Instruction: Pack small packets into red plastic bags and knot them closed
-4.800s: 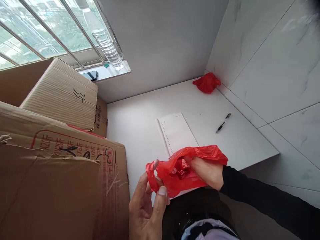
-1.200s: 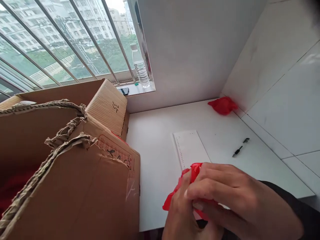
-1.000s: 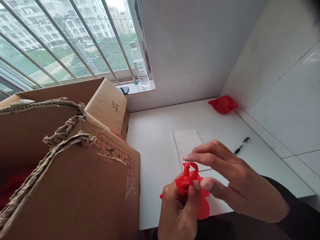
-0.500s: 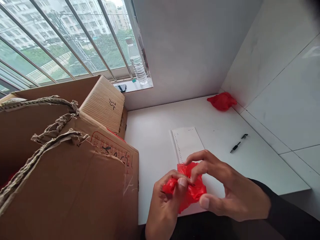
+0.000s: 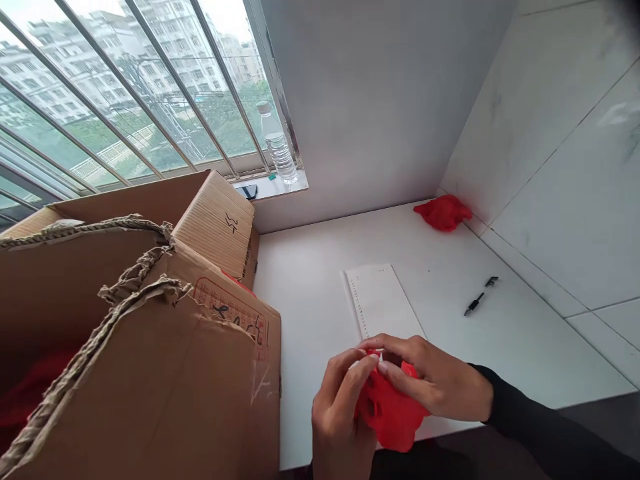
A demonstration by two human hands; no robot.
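Observation:
A crumpled red plastic bag (image 5: 397, 417) hangs between my two hands over the table's front edge. My left hand (image 5: 343, 400) grips its upper left part with thumb and fingers. From the right, my right hand (image 5: 433, 383) pinches the bag's top, its fingertips meeting those of the left. Just beyond the hands lies an open spiral notebook (image 5: 385, 297) with blank-looking pages, its near end hidden behind my fingers. To the right of it rests a black pen (image 5: 475, 305), with the pen cap (image 5: 492, 281) beside its end.
Large open cardboard boxes (image 5: 200, 407) fill the left side, with red material inside. Another red bag (image 5: 444, 212) lies in the far corner of the white table (image 5: 310, 267). A water bottle (image 5: 279, 147) and a phone (image 5: 247, 192) are on the sill by the barred window.
My right hand has closed from a spread pose onto the bag, beside my left fingers. The bag now hangs lower and further right. The camera view has shifted slightly upward.

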